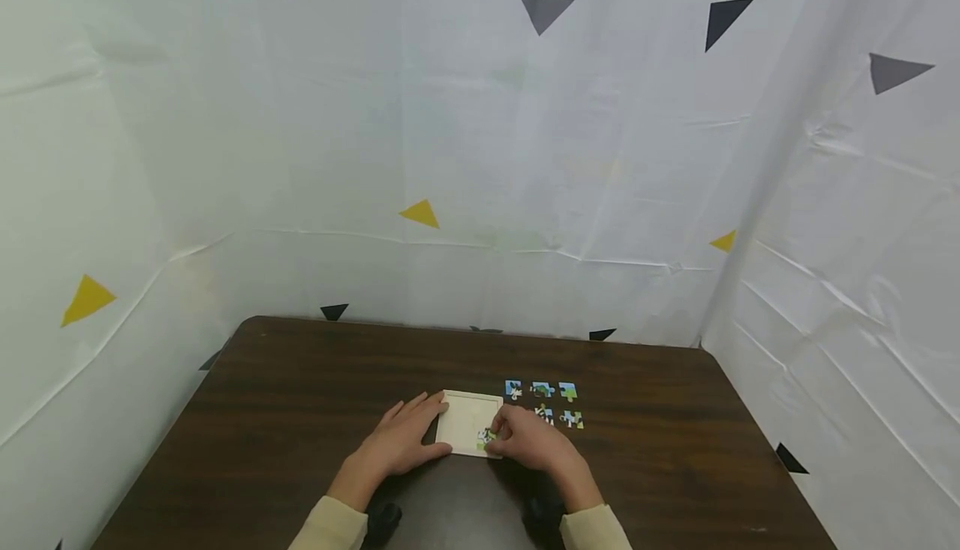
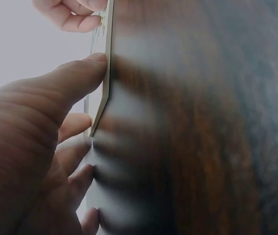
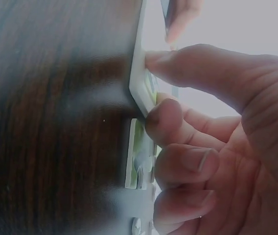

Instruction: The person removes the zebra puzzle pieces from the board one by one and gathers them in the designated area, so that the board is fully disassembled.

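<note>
A shallow, pale wooden puzzle tray (image 1: 459, 421) lies on the table. Inside its near right corner is a colourful jigsaw piece (image 1: 483, 442) with green, white and black print. My left hand (image 1: 405, 442) steadies the tray from the left, its fingers extended along the left side and its thumb touching the near rim. Over the near right corner, my right hand (image 1: 532, 442) pinches at the jigsaw piece with thumb and curled forefinger, partly covering it. In the right wrist view, the right thumb (image 3: 178, 63) lies over the tray's rim, and the other fingers are curled beside it.
Several loose jigsaw pieces (image 1: 568, 392) lie in two rows right of the tray, the nearer row close to the right hand. The dark wooden table (image 1: 337, 383) reaches back to a white curtain (image 1: 480, 142) with printed triangles, which also hangs on both sides.
</note>
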